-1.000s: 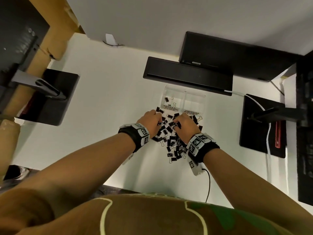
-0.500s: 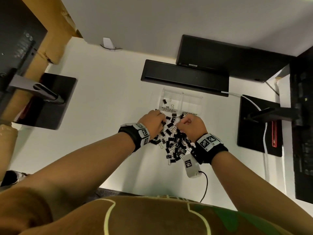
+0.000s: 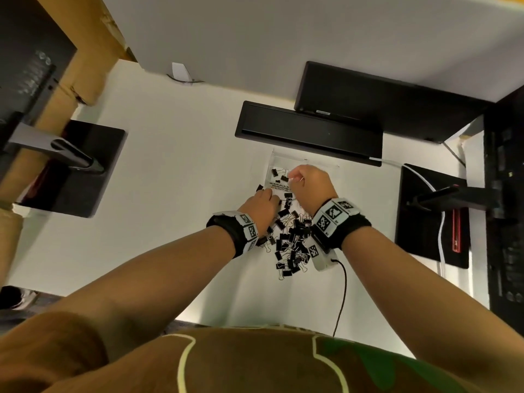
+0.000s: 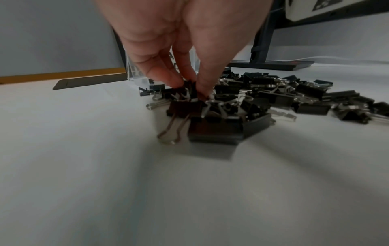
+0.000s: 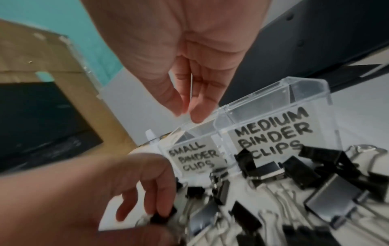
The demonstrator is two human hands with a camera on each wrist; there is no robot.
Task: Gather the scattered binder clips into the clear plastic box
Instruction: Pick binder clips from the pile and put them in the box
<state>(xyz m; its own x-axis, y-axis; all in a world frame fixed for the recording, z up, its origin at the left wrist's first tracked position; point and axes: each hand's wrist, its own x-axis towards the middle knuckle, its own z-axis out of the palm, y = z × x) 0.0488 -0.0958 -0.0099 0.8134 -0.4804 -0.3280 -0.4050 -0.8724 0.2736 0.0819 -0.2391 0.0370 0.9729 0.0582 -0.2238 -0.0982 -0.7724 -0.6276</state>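
Right hand (image 3: pixel 310 184) above box rim (image 5: pixel 238 101); left hand (image 3: pixel 259 207) pinches clip (image 4: pixel 190 89).

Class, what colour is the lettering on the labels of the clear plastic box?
Black, on the clear plastic box; the right wrist view shows it best.

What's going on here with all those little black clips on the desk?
A person is sorting black binder clips from a pile on the white desk into a clear plastic box with two compartments, labelled for small and medium clips. The left hand is down in the pile, pinching a small clip. The right hand is over the box's small-clip side, fingertips together; whether it holds a clip is too blurred to tell. Most clips are still on the desk, with a few in the box.
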